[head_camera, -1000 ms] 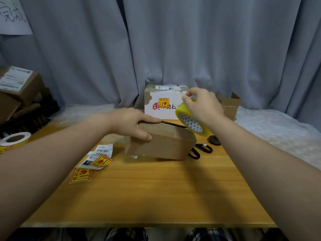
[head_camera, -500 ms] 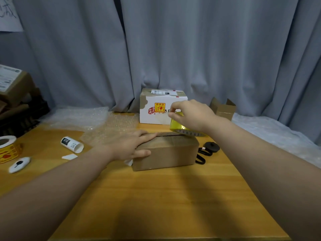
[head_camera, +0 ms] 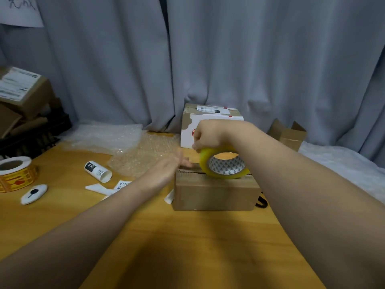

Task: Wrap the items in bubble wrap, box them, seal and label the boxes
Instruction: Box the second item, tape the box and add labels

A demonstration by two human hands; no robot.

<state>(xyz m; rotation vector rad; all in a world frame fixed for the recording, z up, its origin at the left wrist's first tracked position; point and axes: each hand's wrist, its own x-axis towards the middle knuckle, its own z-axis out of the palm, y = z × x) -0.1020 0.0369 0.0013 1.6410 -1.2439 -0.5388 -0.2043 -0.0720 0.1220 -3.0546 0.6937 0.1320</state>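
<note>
**While tape roll rests on box**

While the right hand (head_camera: 210, 133) grasps the yellow tape roll (head_camera: 224, 163) from above, the roll stands on edge upon the plain brown cardboard box (head_camera: 215, 192), flaps closed, on the counter (head_camera: 187, 236). Left of this grip, the left hand (head_camera: 166, 170) is blurred, fingers extended, holding nothing.

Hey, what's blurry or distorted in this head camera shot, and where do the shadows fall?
Head view: the left hand is motion-smeared at the fingers, while the right hand on the yellow tape roll is sharper; the wide lens stretches both forearms toward the lower corners; soft arm shadows darken the wooden table in front of the cardboard box.
</note>
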